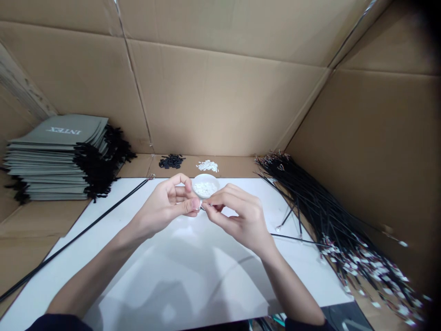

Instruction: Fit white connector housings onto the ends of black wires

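My left hand [168, 200] pinches a small white connector [199, 207] between thumb and fingers, its other fingers curled loosely. Touching close beside it, my right hand [239, 214] is closed with thumb and fingertips on the end of a black cable, whose thin wires meet the connector. Fingers hide most of the join, and I cannot tell how far the wires sit inside. A length of black cable [292, 237] emerges from behind the right hand and runs toward the right. Just beyond the fingertips stands a white bowl [217, 181] holding several small white connectors [205, 187].
Behind the bowl lie a pile of short black tubes [172, 161] and a pile of white pieces [207, 166]. A large bundle of black cables [310, 197] lies along the right. Grey INTEX pouches [51, 156] are stacked left; black cables [86, 228] cross the white board [165, 276]. Cardboard walls surround it.
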A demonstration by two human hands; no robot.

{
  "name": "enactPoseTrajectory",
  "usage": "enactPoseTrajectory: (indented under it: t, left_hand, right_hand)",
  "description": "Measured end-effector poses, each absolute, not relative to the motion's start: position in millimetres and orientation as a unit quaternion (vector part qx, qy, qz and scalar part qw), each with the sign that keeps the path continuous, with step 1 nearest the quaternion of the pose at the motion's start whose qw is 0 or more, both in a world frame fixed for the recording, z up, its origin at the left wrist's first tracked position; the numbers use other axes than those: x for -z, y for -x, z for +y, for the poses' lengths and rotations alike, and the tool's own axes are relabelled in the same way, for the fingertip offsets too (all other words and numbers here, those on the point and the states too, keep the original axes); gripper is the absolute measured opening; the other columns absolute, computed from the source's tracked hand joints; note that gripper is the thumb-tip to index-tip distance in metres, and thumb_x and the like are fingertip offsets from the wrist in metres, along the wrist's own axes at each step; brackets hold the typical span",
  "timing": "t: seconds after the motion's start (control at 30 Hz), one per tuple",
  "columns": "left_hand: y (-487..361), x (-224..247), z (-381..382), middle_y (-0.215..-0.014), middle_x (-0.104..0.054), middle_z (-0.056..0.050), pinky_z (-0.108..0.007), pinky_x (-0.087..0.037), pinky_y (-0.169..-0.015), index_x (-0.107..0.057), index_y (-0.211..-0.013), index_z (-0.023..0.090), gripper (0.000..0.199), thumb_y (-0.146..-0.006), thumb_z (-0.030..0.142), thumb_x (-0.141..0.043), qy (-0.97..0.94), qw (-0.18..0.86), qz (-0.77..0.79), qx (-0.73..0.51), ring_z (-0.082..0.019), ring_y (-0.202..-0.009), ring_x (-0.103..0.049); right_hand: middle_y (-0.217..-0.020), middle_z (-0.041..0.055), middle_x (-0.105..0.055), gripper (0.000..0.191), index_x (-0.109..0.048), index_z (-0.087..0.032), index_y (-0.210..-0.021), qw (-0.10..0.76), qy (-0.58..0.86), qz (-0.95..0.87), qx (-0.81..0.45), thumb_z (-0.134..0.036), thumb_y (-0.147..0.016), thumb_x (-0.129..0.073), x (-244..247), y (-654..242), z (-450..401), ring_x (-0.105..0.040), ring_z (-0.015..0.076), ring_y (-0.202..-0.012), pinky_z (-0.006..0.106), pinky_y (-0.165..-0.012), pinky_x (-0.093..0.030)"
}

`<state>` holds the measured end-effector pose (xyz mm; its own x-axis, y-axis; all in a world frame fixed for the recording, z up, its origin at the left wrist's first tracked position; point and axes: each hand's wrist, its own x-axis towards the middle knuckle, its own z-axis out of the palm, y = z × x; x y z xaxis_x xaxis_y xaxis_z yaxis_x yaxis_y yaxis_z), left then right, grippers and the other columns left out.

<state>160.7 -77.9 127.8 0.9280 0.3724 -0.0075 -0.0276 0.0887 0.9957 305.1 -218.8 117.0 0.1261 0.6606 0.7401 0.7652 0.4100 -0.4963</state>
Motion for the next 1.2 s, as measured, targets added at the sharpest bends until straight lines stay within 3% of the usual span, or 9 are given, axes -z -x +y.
enactPoseTrajectory:
  t: [0.2,0.3,0.43,0.7,1.07,1.2]
  left_hand:
    - [-154,-134,-81,-0.086,-0.063,0.001,-0.024,-0.053,-0.075,-0.056,-0.104,0.021,0.019,-0.092,0.032,-0.068,-0.731,0.656,0.067,-0.176,-0.012,-0.081,-0.063]
    - [-152,-132,-82,-0.093,-0.063,0.001,-0.02,-0.05,-0.079,-0.061,-0.113,0.027,0.016,-0.098,0.028,-0.061,-0.767,0.596,0.044,-0.234,-0.01,-0.088,-0.062]
    - [-152,-130,-80,-0.097,-0.064,0.001,-0.023,-0.05,-0.083,-0.062,-0.12,0.03,0.021,-0.101,0.027,-0.054,-0.78,0.579,0.02,-0.234,-0.012,-0.092,-0.063]
    - [-150,-133,-79,-0.095,-0.069,0.0,-0.026,-0.049,-0.082,-0.063,-0.114,0.026,0.018,-0.102,0.024,-0.05,-0.79,0.575,0.012,-0.213,-0.014,-0.087,-0.066]
    - [-148,-137,-77,-0.093,-0.062,0.002,-0.022,-0.048,-0.08,-0.063,-0.104,0.023,0.012,-0.099,0.019,-0.053,-0.812,0.54,0.017,-0.218,-0.01,-0.086,-0.062]
    - [-147,-136,-77,-0.091,-0.061,0.001,-0.024,-0.049,-0.081,-0.064,-0.107,0.023,0.013,-0.098,0.02,-0.054,-0.794,0.574,0.025,-0.199,-0.012,-0.085,-0.063]
  right_hand:
    - [-0.076,0.0008,-0.068,0.009,-0.071,-0.019,-0.082,0.626,0.499,-0.538,-0.263,-0.024,-0.089,-0.072,-114,-309,-212,-0.057,0.0114,-0.067,0.024,-0.06,-0.046]
    - [-0.081,0.0007,-0.069,0.009,-0.073,-0.02,-0.085,0.646,0.467,-0.503,-0.333,-0.027,-0.09,-0.072,-110,-311,-205,-0.059,0.0106,-0.072,0.023,-0.066,-0.049]
    - [-0.079,0.0006,-0.071,0.01,-0.072,-0.019,-0.086,0.659,0.44,-0.458,-0.402,-0.028,-0.086,-0.077,-105,-312,-201,-0.067,0.0109,-0.068,0.022,-0.064,-0.055]
    - [-0.074,0.002,-0.074,0.012,-0.072,-0.017,-0.08,0.668,0.407,-0.423,-0.457,-0.026,-0.086,-0.077,-102,-308,-199,-0.07,0.0104,-0.061,0.018,-0.057,-0.055]
    - [-0.069,0.0019,-0.074,0.011,-0.074,-0.017,-0.078,0.665,0.398,-0.419,-0.473,-0.025,-0.084,-0.078,-103,-306,-201,-0.068,0.0101,-0.057,0.018,-0.054,-0.055]
    - [-0.069,0.0018,-0.074,0.011,-0.074,-0.017,-0.078,0.664,0.398,-0.419,-0.475,-0.026,-0.084,-0.079,-103,-305,-202,-0.067,0.0098,-0.056,0.018,-0.054,-0.055]
